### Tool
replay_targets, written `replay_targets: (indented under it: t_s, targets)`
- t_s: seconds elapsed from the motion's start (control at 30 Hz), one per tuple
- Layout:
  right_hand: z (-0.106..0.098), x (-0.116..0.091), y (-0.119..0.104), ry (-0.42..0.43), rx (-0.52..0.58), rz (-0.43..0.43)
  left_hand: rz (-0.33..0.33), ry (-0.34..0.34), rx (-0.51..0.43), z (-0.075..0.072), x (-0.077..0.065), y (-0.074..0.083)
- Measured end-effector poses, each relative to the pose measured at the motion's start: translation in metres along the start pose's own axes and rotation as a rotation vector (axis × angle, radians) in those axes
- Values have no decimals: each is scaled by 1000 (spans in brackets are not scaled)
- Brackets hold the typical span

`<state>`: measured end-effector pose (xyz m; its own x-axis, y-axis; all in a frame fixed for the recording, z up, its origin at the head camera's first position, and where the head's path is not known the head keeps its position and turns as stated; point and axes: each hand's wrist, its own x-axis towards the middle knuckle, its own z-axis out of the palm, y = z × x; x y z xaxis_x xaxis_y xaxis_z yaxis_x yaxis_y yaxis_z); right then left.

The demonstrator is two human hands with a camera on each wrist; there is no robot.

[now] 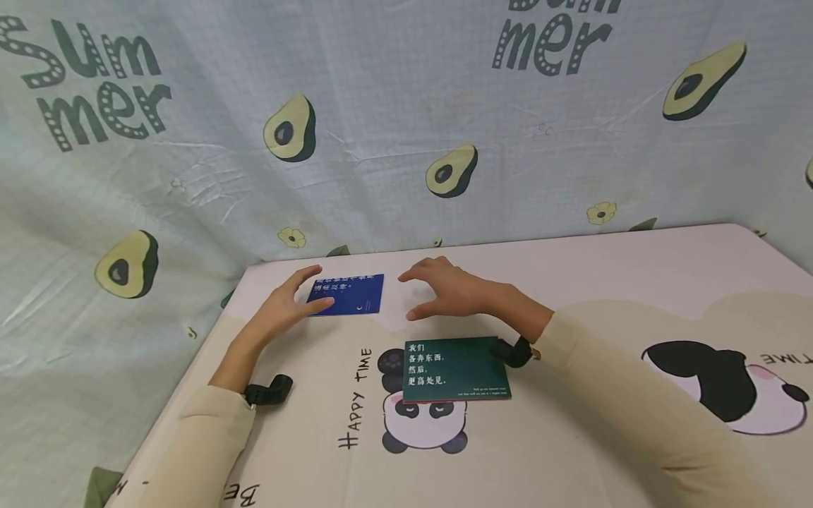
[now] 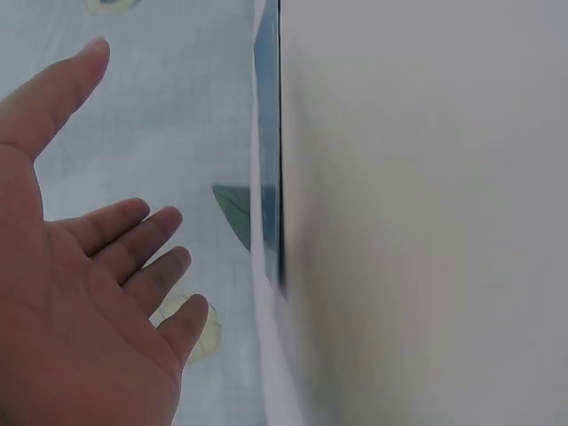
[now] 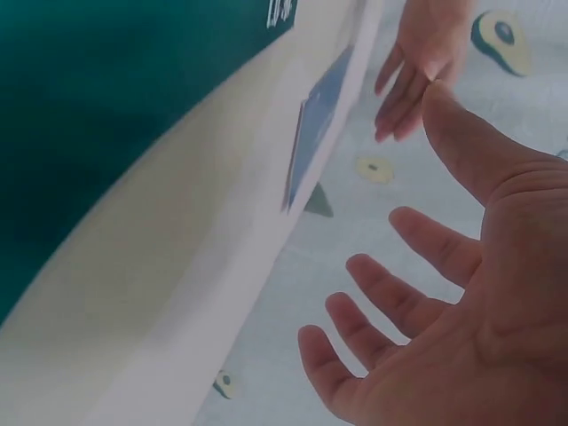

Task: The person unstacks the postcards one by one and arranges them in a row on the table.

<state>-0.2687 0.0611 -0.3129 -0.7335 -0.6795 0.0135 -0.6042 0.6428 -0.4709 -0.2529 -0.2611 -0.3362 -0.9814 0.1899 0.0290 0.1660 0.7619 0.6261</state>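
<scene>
Blue booklet (image 1: 349,296) and green booklet (image 1: 456,370) — one of each — lie near two hands (image 1: 279,310) (image 1: 454,288), fingers loosely spread.

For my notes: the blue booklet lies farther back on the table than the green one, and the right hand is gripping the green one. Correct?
Not quite: the right hand is empty, its fingers apart, as the head view shows. The blue booklet does lie farther back than the green booklet.

Looking down, the head view shares both hands (image 1: 281,309) (image 1: 452,291) with closer wrist views.
</scene>
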Motion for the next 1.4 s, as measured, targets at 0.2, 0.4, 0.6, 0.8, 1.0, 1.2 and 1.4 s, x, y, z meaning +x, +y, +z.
replay_targets:
  t_s: [0.2,0.4,0.6,0.8,1.0,1.2,1.4]
  targets:
    - [1,-29,-4,10,-10,-19,99,7,21,10,-12,25]
    - [2,-54,-5,6,24,-2,174,-3,10,25,-24,48]
    - [4,-79,-3,1,62,-16,252,-29,-13,40,-36,69]
    - [15,-99,10,-29,101,0,249,-144,-71,56,-51,86]
    - [19,-120,18,-17,143,59,220,-273,-162,72,-61,95]
    - [24,-134,21,-36,172,40,206,-341,-225,83,-63,99]
    - [27,-139,23,-49,152,28,218,-311,-175,90,-64,95]
